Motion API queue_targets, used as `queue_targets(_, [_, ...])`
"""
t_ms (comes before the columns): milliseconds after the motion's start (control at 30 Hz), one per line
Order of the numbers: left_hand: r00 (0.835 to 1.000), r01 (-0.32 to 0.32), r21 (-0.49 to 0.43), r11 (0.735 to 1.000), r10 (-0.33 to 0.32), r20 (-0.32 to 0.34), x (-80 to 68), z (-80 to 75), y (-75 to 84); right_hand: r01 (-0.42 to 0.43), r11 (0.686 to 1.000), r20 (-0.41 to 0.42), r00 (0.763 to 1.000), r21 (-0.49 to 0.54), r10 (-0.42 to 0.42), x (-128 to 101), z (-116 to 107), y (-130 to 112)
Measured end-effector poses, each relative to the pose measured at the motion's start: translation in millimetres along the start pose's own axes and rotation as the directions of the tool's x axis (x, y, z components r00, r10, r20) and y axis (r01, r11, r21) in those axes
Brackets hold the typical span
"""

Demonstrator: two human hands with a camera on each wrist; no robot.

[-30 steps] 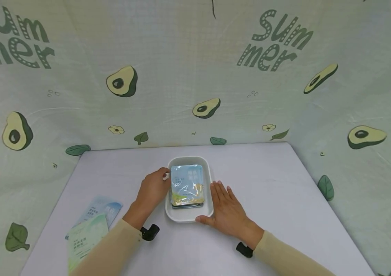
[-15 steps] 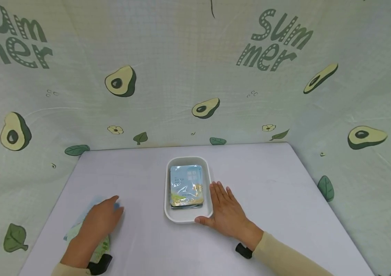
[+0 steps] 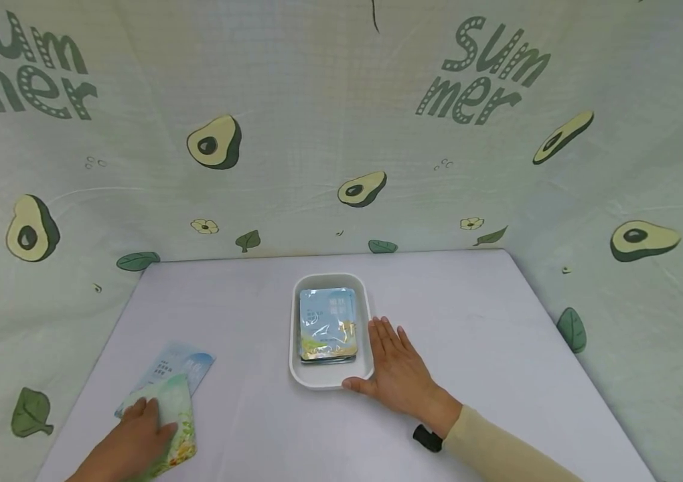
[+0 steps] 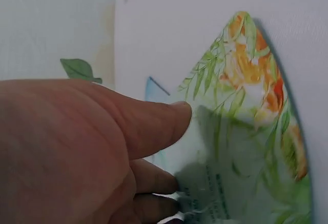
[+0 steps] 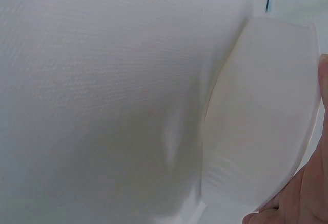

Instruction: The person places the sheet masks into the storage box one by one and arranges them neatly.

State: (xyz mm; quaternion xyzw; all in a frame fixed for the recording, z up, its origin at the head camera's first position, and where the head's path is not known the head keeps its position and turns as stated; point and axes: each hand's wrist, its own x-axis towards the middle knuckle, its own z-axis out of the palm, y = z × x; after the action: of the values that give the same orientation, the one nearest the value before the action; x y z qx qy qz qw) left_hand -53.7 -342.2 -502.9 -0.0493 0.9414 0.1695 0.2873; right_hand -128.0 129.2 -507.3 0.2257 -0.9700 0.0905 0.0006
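Observation:
My left hand (image 3: pixel 136 435) lies over a green flat sachet (image 3: pixel 179 408) printed with leaves and orange flowers. Thumb and fingers touch its face in the left wrist view, where the flowered corner of the green sachet (image 4: pixel 251 75) shows. Partly under it lies a light blue sachet (image 3: pixel 181 361). A white tray (image 3: pixel 323 380) stands mid-table with a stack of blue sachets (image 3: pixel 328 325) inside. Against the tray's right side rests my right hand (image 3: pixel 398 371), fingers straight and thumb at the near corner. The right wrist view shows the outer wall of the tray (image 5: pixel 261 111).
A white-covered table (image 3: pixel 468 321) carries everything. Behind and beside it hangs a pale cloth (image 3: pixel 293 134) printed with avocados, leaves and lettering.
My left hand has left the tray's left edge, swung left and down toward me, and come onto the green sachet. My right hand and the tray stay put.

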Motion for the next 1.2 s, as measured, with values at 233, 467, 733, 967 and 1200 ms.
queue_targets(233, [0.999, -0.025, -0.010, 1.000, 0.025, -0.031, 17.5, 0.1, 11.6, 0.003, 1.000, -0.013, 1.000, 0.017, -0.003, -0.2, -0.8, -0.6])
queue_targets(467, [0.991, -0.059, 0.032, 0.998, 0.063, -0.122, 41.7, -11.5, 26.0, 0.000, 1.000, -0.020, 1.000, 0.010, 0.000, -0.4, -0.7, -1.1])
queue_targets(733, [0.977, -0.057, 0.068, 0.996, 0.070, -0.202, 77.5, -23.5, 52.3, -0.010, 1.000, -0.006, 1.000, 0.007, 0.010, -1.2, -0.2, -0.9])
queue_targets(967, [0.962, -0.070, 0.044, 0.997, 0.080, -0.260, 111.7, -30.1, 78.3, -0.012, 1.000, 0.002, 1.000, 0.000, 0.012, -2.1, -1.1, -0.9])
queue_targets(1200, [0.941, -0.140, 0.034, 0.990, 0.144, -0.306, 116.0, -46.7, 70.2, -0.010, 1.000, -0.002, 1.000, -0.012, 0.010, -2.0, -2.2, -1.9])
